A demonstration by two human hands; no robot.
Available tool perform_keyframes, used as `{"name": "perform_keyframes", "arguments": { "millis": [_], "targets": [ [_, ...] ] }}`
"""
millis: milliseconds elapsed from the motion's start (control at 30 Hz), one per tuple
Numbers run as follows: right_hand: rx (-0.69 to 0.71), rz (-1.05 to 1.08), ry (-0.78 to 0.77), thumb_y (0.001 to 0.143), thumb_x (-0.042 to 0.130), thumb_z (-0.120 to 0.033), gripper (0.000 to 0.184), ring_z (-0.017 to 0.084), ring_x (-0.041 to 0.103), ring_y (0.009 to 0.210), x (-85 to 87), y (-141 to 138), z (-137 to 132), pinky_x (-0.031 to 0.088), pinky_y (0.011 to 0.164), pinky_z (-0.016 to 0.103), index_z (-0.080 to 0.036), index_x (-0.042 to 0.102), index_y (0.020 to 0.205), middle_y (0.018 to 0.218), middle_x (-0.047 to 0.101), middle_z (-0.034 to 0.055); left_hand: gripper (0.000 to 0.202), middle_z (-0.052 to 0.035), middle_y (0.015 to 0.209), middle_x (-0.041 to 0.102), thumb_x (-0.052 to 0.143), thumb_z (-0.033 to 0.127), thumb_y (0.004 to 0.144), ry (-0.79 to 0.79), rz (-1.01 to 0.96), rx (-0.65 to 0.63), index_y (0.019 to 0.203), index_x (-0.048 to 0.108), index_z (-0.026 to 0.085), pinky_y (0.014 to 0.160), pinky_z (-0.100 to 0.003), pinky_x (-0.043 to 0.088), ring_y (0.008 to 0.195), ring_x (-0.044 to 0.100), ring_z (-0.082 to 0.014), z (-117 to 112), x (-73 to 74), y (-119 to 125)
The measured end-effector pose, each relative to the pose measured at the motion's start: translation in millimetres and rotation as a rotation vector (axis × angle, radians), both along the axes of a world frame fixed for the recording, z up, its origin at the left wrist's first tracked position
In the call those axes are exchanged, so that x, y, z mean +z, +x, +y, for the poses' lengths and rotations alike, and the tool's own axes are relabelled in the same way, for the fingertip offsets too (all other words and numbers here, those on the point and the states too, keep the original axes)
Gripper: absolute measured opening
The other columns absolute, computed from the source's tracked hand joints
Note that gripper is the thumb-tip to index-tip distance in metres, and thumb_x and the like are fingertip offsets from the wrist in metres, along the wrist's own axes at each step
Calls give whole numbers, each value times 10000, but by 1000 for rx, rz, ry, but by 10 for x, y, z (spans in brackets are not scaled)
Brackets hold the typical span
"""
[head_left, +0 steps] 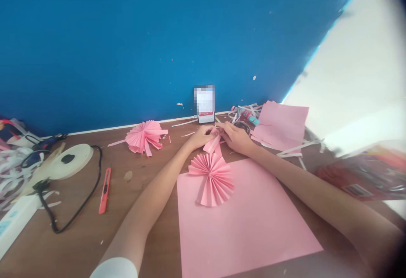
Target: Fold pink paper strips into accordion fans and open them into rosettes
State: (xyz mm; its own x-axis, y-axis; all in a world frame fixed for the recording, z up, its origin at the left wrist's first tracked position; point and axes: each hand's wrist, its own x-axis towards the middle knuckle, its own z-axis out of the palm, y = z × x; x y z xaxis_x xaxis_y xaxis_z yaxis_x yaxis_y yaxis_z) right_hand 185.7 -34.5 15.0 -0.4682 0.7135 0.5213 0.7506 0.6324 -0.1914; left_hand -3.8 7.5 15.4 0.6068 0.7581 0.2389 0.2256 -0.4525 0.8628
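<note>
Held pink strip (pixel 211 145) with left hand (pixel 202 137) and right hand (pixel 235 137), apparently not yet fully shaped, beyond already pleated fan (pixel 212 181).

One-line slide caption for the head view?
Left hand and right hand hold a pink strip; a pleated fan overlaps a pink sheet nearer the camera.
</note>
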Motion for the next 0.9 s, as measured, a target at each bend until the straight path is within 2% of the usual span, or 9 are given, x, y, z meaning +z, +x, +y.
{"name": "perform_keyframes", "arguments": {
  "millis": [367, 633, 900],
  "targets": [
    [-6, -31, -15, 961, 327, -212, 364, 194, 611, 931, -3, -13, 6, 473, 676, 265, -218, 400, 1317, 1071, 606, 87, 291, -32, 867, 650, 521, 374, 838, -20, 10, -3, 870, 636, 109, 813, -273, 435, 825, 578, -162, -36, 41, 2],
    [-20, -34, -4, 977, 294, -237, 349, 190, 613, 888, 7, -21, -5, 441, 631, 247, -203, 408, 1304, 1021, 612, 88, 286, -27, 816, 628, 515, 374, 834, -11, 4, -4, 816, 612, 105, 749, -261, 430, 765, 552, -148, -39, 39, 5],
    [-33, -48, 1, 973, 296, -223, 358, 191, 616, 882, 14, -19, -8, 427, 605, 248, -202, 385, 1318, 1036, 610, 86, 282, -26, 817, 631, 507, 365, 836, -13, 26, 9, 836, 614, 104, 747, -259, 428, 765, 554, -149, -48, 30, 8]
  ]
}}
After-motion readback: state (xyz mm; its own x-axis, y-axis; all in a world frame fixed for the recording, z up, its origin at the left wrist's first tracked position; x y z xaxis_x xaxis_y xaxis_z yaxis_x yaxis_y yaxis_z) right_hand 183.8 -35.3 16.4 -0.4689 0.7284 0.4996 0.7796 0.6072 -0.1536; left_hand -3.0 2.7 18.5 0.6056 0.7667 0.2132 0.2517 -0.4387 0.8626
